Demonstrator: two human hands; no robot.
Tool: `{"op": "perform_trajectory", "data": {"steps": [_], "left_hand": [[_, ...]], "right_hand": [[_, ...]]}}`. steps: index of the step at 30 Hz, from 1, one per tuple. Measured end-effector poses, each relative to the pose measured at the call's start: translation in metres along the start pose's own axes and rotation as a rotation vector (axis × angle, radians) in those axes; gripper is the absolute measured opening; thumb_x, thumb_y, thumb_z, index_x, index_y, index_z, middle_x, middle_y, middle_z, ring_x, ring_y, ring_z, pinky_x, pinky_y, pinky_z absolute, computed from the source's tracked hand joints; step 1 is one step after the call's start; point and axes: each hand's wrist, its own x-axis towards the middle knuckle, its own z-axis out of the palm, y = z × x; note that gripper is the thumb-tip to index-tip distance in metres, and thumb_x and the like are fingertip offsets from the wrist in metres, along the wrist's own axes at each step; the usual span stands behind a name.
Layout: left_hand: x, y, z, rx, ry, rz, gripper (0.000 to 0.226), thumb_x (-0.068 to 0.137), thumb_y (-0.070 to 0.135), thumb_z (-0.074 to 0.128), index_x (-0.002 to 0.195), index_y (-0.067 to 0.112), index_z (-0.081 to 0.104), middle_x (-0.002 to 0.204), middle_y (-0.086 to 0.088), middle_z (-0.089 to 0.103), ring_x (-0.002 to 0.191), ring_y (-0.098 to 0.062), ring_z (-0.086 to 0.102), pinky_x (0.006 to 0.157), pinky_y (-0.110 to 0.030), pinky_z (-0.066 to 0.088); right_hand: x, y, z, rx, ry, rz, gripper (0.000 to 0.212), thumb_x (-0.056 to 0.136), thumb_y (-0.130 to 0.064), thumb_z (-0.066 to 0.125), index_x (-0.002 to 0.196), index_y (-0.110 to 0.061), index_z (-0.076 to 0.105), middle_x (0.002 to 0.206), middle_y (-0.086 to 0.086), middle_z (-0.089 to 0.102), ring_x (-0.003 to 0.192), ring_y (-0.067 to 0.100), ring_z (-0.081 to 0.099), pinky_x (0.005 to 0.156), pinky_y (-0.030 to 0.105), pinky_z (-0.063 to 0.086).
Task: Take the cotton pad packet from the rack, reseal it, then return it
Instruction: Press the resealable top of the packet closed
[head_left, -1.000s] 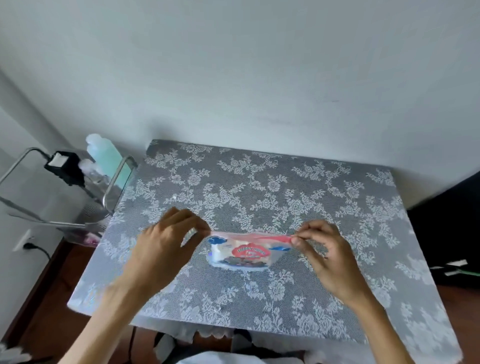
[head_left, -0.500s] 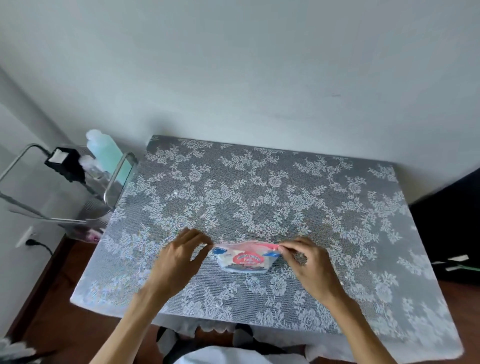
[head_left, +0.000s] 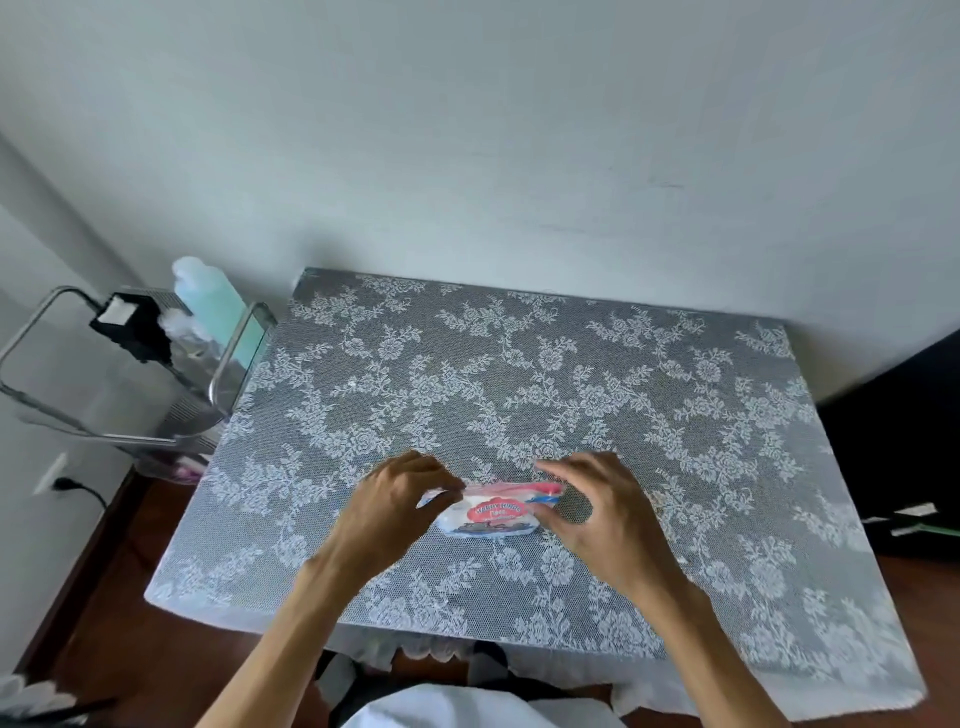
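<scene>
- Lace-patterned cloth covers the bench (head_left: 649, 415); the cotton pad packet (head_left: 491, 514) lies on it near the front edge, between both hands.
- The left hand (head_left: 395, 506) pinches the packet's left top corner with curled fingers; the right hand (head_left: 597, 506) curls over its right end, thumb against the side.
- Risk: soft film may buckle, so the pink top strip could close only partly and leave a gap.
- Whether pads remain inside cannot be read.
- The rack (head_left: 156, 364), left of the bench, holds a pale green bottle (head_left: 213, 301) and a black item.
</scene>
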Motion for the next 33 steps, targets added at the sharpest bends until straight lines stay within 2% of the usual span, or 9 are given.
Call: {"op": "perform_trajectory", "data": {"steps": [5, 8, 11, 15, 18, 22, 26, 29, 33], "left_hand": [[-0.002, 0.003, -0.001, -0.001, 0.014, 0.007, 0.02, 0.092, 0.035, 0.059, 0.1, 0.023, 0.073, 0.097, 0.011, 0.07, 0.088, -0.004, 0.062, 0.072, -0.022, 0.056], [-0.004, 0.006, -0.004, -0.006, 0.021, 0.021, 0.018, 0.092, 0.032, 0.061, 0.098, 0.021, 0.073, 0.095, 0.01, 0.071, 0.086, -0.006, 0.063, 0.069, -0.022, 0.055], [-0.004, 0.006, -0.007, -0.024, 0.017, 0.029, 0.015, 0.091, 0.028, 0.064, 0.099, 0.019, 0.073, 0.094, 0.007, 0.071, 0.085, -0.008, 0.064, 0.069, -0.022, 0.055], [-0.002, 0.007, -0.01, -0.037, -0.017, 0.067, 0.014, 0.09, 0.019, 0.067, 0.099, 0.012, 0.074, 0.094, 0.001, 0.073, 0.078, -0.01, 0.068, 0.069, -0.014, 0.054], [0.003, 0.006, -0.014, -0.015, -0.027, 0.093, 0.014, 0.091, 0.016, 0.066, 0.1, 0.01, 0.074, 0.096, -0.001, 0.073, 0.078, -0.013, 0.069, 0.065, -0.023, 0.059], [0.006, 0.004, -0.017, -0.013, -0.018, 0.098, 0.013, 0.091, 0.015, 0.066, 0.102, 0.012, 0.073, 0.096, 0.001, 0.073, 0.077, -0.01, 0.069, 0.066, -0.009, 0.049], [0.004, 0.005, -0.019, 0.027, -0.006, 0.118, 0.015, 0.089, 0.018, 0.067, 0.101, 0.013, 0.073, 0.094, 0.003, 0.073, 0.08, -0.009, 0.067, 0.066, -0.015, 0.053], [0.002, 0.003, -0.019, 0.011, 0.01, 0.096, 0.015, 0.09, 0.021, 0.066, 0.1, 0.014, 0.073, 0.093, 0.005, 0.073, 0.078, -0.007, 0.067, 0.065, -0.02, 0.057], [0.0, 0.0, -0.018, -0.038, 0.0, 0.082, 0.013, 0.089, 0.02, 0.067, 0.097, 0.012, 0.074, 0.092, 0.003, 0.07, 0.074, -0.004, 0.064, 0.067, -0.011, 0.051]], "right_hand": [[0.012, -0.006, 0.003, -0.065, -0.06, -0.067, 0.033, 0.081, -0.041, 0.063, 0.104, -0.02, 0.072, 0.092, -0.008, 0.068, 0.079, 0.007, 0.057, 0.078, 0.035, 0.055], [0.014, -0.001, 0.004, -0.156, -0.136, -0.159, 0.031, 0.081, -0.034, 0.072, 0.107, -0.018, 0.07, 0.094, -0.006, 0.07, 0.082, 0.009, 0.057, 0.079, 0.033, 0.054], [0.015, 0.003, 0.001, -0.184, -0.2, -0.202, 0.029, 0.085, -0.03, 0.068, 0.111, -0.016, 0.068, 0.099, -0.005, 0.071, 0.084, 0.007, 0.058, 0.085, 0.025, 0.049], [0.016, 0.007, -0.008, -0.108, -0.234, -0.143, 0.027, 0.092, -0.026, 0.059, 0.115, -0.015, 0.068, 0.102, -0.003, 0.07, 0.078, 0.001, 0.057, 0.073, 0.014, 0.053], [0.015, 0.008, -0.012, -0.116, -0.252, -0.147, 0.026, 0.096, -0.025, 0.055, 0.118, -0.017, 0.067, 0.106, -0.002, 0.072, 0.08, 0.004, 0.066, 0.068, 0.007, 0.051], [0.018, 0.012, -0.016, -0.054, -0.281, -0.09, 0.025, 0.098, -0.023, 0.053, 0.117, -0.018, 0.067, 0.104, -0.002, 0.071, 0.073, 0.004, 0.064, 0.066, 0.007, 0.051], [0.021, 0.022, -0.018, -0.003, -0.301, -0.022, 0.022, 0.095, -0.023, 0.057, 0.112, -0.018, 0.068, 0.099, -0.003, 0.07, 0.063, -0.003, 0.06, 0.056, 0.009, 0.048], [0.019, 0.032, -0.015, 0.05, -0.3, 0.01, 0.021, 0.092, -0.022, 0.061, 0.11, -0.015, 0.069, 0.094, -0.002, 0.07, 0.066, -0.016, 0.056, 0.046, 0.007, 0.041], [0.016, 0.043, -0.01, 0.05, -0.304, 0.021, 0.021, 0.091, -0.016, 0.064, 0.111, -0.016, 0.069, 0.093, -0.003, 0.07, 0.063, -0.01, 0.058, 0.04, 0.01, 0.039]]}}
